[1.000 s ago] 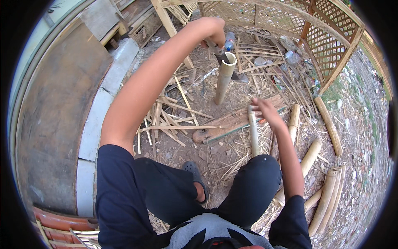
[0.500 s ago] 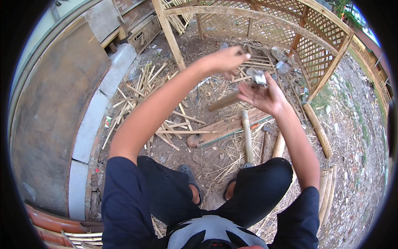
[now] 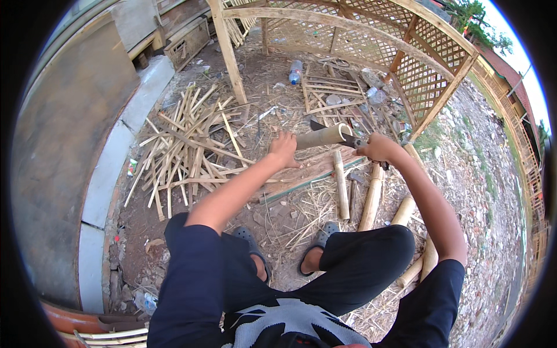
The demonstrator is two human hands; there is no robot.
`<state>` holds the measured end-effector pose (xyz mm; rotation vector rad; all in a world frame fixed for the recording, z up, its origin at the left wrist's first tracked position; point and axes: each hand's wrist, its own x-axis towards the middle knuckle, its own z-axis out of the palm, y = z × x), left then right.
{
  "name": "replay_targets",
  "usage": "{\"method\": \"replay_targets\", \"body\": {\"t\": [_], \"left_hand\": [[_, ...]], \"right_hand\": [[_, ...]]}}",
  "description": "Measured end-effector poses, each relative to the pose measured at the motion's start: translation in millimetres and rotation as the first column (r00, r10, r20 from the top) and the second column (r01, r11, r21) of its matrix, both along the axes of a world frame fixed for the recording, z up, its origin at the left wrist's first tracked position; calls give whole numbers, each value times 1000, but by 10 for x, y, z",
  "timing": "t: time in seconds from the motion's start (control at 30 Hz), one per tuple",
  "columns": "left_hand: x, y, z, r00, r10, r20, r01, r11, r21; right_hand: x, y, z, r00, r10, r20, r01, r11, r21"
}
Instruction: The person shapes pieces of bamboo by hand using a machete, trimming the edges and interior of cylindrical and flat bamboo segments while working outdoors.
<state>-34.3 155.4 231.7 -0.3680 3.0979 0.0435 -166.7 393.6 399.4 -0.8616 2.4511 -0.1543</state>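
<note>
A short, thick bamboo piece (image 3: 318,138) is held out before me, its hollow cut end to the right. My left hand (image 3: 282,149) is closed round its left end. My right hand (image 3: 376,149) grips the handle of a machete (image 3: 349,140). Its dark blade lies across the bamboo's cut end, and the tip (image 3: 316,124) shows beyond the far side. How deep the blade sits in the wall I cannot tell. Below the bamboo lies a rough wooden plank (image 3: 304,174).
A pile of split bamboo strips (image 3: 191,145) lies on the left. A thin bamboo pole (image 3: 341,185), a hammer (image 3: 355,182) and bamboo lengths (image 3: 372,197) lie at the right. Farther off are a slatted frame (image 3: 333,90), a plastic bottle (image 3: 295,72) and a lattice fence (image 3: 438,75).
Both hands have come down from in front of me. The left has taken hold of the bamboo, and the right now has the machete at its end; a blurred pale thing was by that hand.
</note>
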Motion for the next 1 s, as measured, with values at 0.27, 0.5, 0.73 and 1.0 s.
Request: {"method": "replay_targets", "body": {"t": [0.27, 0.5, 0.73, 1.0], "left_hand": [[-417, -332, -834, 847, 404, -344, -157, 810, 565], [-764, -870, -1523, 807, 390, -443, 70, 683, 727], [-1006, -825, -1716, 694, 422, -583, 201, 664, 720], [-1120, -987, -1515, 837, 333, -434, 225, 513, 829]], "right_hand": [[315, -440, 78, 890, 300, -344, -309, 951, 29], [162, -668, 169, 908, 272, -319, -300, 953, -41], [91, -628, 151, 940, 154, -304, -168, 985, -21], [-172, -761, 266, 929, 206, -309, -202, 978, 45]]}}
